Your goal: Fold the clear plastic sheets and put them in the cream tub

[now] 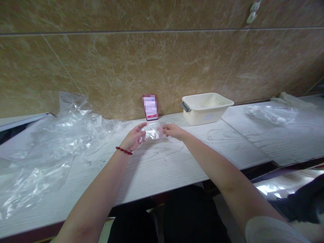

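A small clear plastic bag is stretched between my two hands, a little above the table. My left hand, with a red bead bracelet on its wrist, grips the bag's left end between thumb and fingers. At the opposite end, my right hand pinches the bag with its fingers closed. The plastic is creased and shiny; whether anything lies inside it I cannot tell. Just behind the bag, a phone in a red case leans upright against the wall, its screen lit and partly blurred.
To the right stands a cream plastic bin with a grey handle. A large heap of clear plastic bags spreads over the left side of the white table. More clear plastic lies far right. A marbled wall borders the back.
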`<state>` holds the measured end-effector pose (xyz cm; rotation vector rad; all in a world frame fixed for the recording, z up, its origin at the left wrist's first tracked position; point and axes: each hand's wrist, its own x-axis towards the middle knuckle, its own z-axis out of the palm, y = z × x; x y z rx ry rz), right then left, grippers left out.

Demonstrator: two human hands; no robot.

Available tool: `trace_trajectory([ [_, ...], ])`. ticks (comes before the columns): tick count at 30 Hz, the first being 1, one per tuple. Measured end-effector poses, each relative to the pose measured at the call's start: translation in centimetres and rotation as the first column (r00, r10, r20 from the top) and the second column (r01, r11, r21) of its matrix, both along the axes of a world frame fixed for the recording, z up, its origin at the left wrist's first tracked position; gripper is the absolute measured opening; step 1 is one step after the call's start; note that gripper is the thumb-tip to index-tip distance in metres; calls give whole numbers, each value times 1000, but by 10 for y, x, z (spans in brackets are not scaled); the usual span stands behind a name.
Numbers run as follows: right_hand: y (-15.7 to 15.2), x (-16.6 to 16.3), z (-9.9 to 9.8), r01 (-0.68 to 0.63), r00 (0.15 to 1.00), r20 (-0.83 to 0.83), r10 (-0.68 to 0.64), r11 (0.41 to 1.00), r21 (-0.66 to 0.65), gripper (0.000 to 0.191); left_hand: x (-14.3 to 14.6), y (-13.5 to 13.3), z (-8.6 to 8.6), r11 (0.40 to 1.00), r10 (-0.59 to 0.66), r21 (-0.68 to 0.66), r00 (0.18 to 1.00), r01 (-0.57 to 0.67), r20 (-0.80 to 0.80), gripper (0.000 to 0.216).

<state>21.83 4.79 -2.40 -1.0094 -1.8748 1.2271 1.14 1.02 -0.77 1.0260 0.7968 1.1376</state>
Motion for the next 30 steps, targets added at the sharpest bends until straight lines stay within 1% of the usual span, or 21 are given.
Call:
trace_trajectory([
  [5, 0, 0, -3, -6, 998, 56, 4, 999, 38, 29, 0, -1, 1, 1000, 0, 15, 1000, 0, -5, 45],
  [9, -4, 1, 3, 33, 988, 149, -45, 996, 77, 29, 0, -2, 1, 1000, -19, 17, 1000, 20, -24, 45],
  [12, -6, 1, 5, 52, 986, 153, -70, 992, 117, 27, 0, -3, 2, 999, -25, 24, 998, 27, -57, 47],
  [18, 2, 2, -4, -6, 1000, -5, 6, 991, 135, 25, 0, -5, 3, 999, -39, 29, 991, 43, -125, 52],
  [22, 4, -1, -4, -1, 993, -118, 9, 998, 67, 21, 0, -4, 2, 999, -20, 26, 987, 24, -159, 51],
  [24, 2, -3, -2, 23, 983, -183, -19, 1000, 19, 20, -1, -2, 1, 999, -10, 36, 987, 16, -162, 49],
  [27, -2, -6, 3, 93, 964, -245, -98, 995, -34, 20, -1, -1, -1, 999, 0, 52, 986, 9, -169, 46],
  [30, -5, -8, 6, 142, 933, -319, -165, 985, -94, 23, -1, -2, -1, 998, 10, 60, 984, 1, -180, 46],
])
